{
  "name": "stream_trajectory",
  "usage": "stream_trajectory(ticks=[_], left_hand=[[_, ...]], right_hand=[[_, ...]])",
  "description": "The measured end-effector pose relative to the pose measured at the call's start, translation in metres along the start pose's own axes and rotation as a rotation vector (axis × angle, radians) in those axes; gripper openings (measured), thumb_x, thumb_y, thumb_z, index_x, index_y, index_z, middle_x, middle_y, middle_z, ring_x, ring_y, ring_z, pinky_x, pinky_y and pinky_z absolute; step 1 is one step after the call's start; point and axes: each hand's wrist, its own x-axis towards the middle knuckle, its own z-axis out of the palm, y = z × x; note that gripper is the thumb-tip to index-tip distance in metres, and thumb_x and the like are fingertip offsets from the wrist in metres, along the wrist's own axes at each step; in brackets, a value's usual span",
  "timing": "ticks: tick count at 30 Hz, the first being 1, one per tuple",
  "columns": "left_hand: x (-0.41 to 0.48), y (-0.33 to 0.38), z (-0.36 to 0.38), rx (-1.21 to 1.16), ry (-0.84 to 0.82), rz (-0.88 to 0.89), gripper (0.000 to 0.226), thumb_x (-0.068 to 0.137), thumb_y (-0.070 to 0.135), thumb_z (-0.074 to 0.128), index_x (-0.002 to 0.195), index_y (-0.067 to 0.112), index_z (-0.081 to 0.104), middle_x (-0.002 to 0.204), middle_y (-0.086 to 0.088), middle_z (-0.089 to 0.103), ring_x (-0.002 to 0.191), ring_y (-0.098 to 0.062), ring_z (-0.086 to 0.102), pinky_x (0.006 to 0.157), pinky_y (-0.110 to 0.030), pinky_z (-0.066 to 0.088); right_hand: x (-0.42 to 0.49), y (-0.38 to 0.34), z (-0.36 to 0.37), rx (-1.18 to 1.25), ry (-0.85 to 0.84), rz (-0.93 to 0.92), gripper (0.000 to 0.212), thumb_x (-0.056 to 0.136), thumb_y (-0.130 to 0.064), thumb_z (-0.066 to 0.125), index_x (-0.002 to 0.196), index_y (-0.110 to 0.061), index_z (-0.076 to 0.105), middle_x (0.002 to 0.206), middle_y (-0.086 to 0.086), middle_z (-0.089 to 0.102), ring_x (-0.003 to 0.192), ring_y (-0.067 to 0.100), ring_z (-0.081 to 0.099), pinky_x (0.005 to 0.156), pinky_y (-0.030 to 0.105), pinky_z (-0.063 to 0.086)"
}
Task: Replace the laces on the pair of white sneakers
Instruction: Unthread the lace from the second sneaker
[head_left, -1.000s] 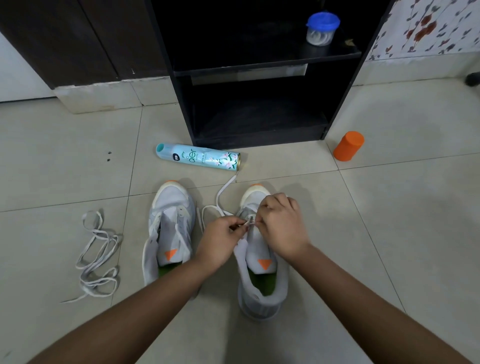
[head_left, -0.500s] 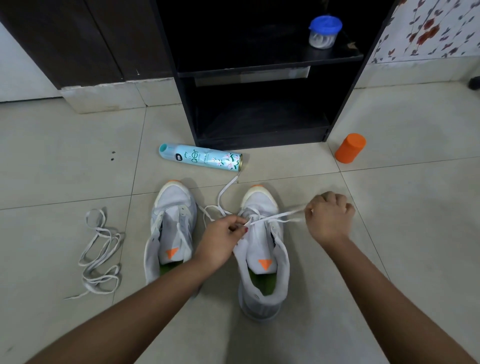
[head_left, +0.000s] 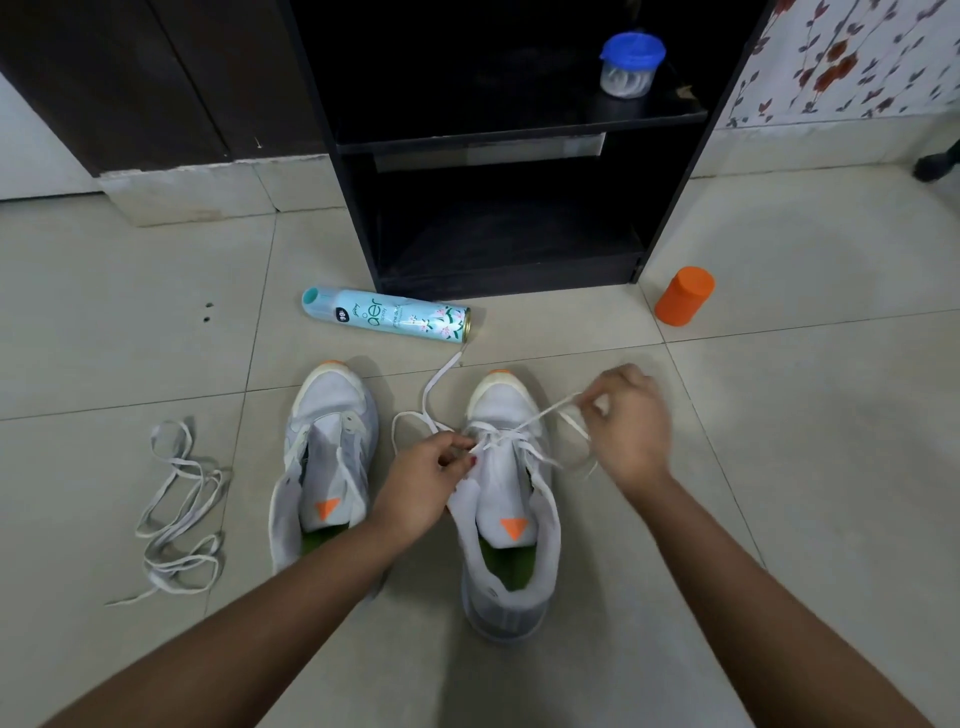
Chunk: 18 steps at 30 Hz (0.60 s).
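Two white sneakers stand side by side on the tiled floor (head_left: 779, 467), toes pointing away from the person. The left sneaker (head_left: 324, 457) has bare eyelets and its tongue is exposed. The right sneaker (head_left: 506, 519) carries a white lace (head_left: 545, 413) threaded through its front eyelets. The left hand (head_left: 421, 483) rests against the inner side of the right sneaker, thumb and forefinger pinching the lace at the eyelet row, as it did half a second ago. The right hand (head_left: 631, 426) is held above the floor just beside the sneaker's outer side, fingers curled and pinching the lace. It is motion-blurred, so the exact grip cannot be told. One second ago both hands met over the eyelets. Half a second ago the right hand was a tight fist drawing the lace taut, whereas now a slack loop hangs below it. The lace's free end trails forward, its tip almost reaching the base of the spray can (head_left: 384, 314), which lies on its side. A loose lace (head_left: 176, 509) lies tangled well to the left of the pair. Beyond stand a black shelf unit (head_left: 670, 218) holding a blue-lidded jar (head_left: 631, 65), and to its right an orange container (head_left: 684, 296).
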Motion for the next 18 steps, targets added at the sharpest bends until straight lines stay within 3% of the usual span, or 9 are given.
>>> stream_trajectory(ticks=[3,5,7,9,11,13,15,18], left_hand=[[-0.001,0.001,0.001,-0.028,-0.008,-0.019,0.016,0.092,0.019,0.062,0.107,0.020,0.066,0.073,0.011,0.059,0.066,-0.006,0.055,0.056,-0.007,0.038],[-0.001,0.002,0.002,-0.015,-0.012,-0.008,0.017,0.092,0.019,0.061,0.108,0.019,0.067,0.076,0.014,0.060,0.069,-0.002,0.056,0.058,-0.007,0.039],[-0.001,0.002,0.002,-0.011,-0.013,-0.001,0.018,0.092,0.019,0.061,0.109,0.018,0.068,0.078,0.014,0.061,0.071,0.001,0.057,0.061,-0.008,0.041],[-0.002,0.003,0.002,-0.011,-0.015,0.011,0.017,0.093,0.019,0.060,0.107,0.019,0.068,0.080,0.014,0.062,0.072,0.002,0.058,0.062,-0.010,0.042],[-0.002,0.004,0.002,-0.001,-0.018,0.039,0.012,0.093,0.017,0.060,0.101,0.020,0.068,0.079,0.016,0.063,0.071,0.006,0.058,0.063,-0.012,0.042],[-0.003,0.005,0.002,0.001,-0.017,0.058,0.010,0.092,0.015,0.060,0.097,0.020,0.068,0.078,0.018,0.063,0.070,0.012,0.058,0.063,-0.010,0.041],[-0.003,0.003,0.002,-0.020,-0.010,0.051,0.012,0.092,0.015,0.060,0.101,0.017,0.069,0.078,0.016,0.063,0.069,0.011,0.057,0.063,-0.007,0.040],[-0.001,-0.001,0.001,-0.057,-0.004,0.006,0.019,0.092,0.016,0.061,0.110,0.016,0.068,0.077,0.010,0.062,0.067,0.003,0.056,0.061,-0.008,0.041]], right_hand=[[0.008,0.036,-0.005,-0.141,-0.100,0.247,0.015,0.089,-0.024,0.059,0.095,-0.013,0.067,0.110,0.008,0.059,0.101,0.032,0.054,0.080,0.039,0.047],[-0.001,0.037,0.004,-0.241,-0.189,0.239,0.025,0.091,-0.026,0.054,0.112,-0.016,0.064,0.119,0.010,0.057,0.109,0.033,0.050,0.086,0.039,0.043],[-0.013,0.019,0.010,-0.160,-0.127,0.044,0.028,0.088,-0.026,0.059,0.116,-0.022,0.064,0.122,0.006,0.056,0.114,0.030,0.047,0.091,0.039,0.039],[-0.024,-0.010,0.014,-0.046,-0.080,-0.238,0.021,0.081,-0.026,0.065,0.101,-0.027,0.071,0.110,-0.002,0.061,0.108,0.023,0.050,0.087,0.037,0.040],[-0.034,-0.036,0.021,-0.088,-0.116,-0.461,0.014,0.072,-0.030,0.065,0.082,-0.027,0.074,0.094,-0.007,0.063,0.098,0.020,0.055,0.079,0.035,0.044],[-0.037,-0.050,0.028,-0.166,-0.175,-0.523,0.011,0.069,-0.030,0.066,0.071,-0.022,0.073,0.082,-0.005,0.063,0.090,0.023,0.059,0.074,0.034,0.047],[-0.030,-0.042,0.031,-0.243,-0.154,-0.503,0.007,0.071,-0.021,0.068,0.072,-0.014,0.070,0.082,0.001,0.063,0.086,0.028,0.059,0.071,0.034,0.046],[-0.010,-0.017,0.014,-0.238,-0.141,-0.214,0.013,0.083,-0.016,0.059,0.092,-0.010,0.067,0.104,0.008,0.060,0.099,0.032,0.053,0.079,0.037,0.042]])
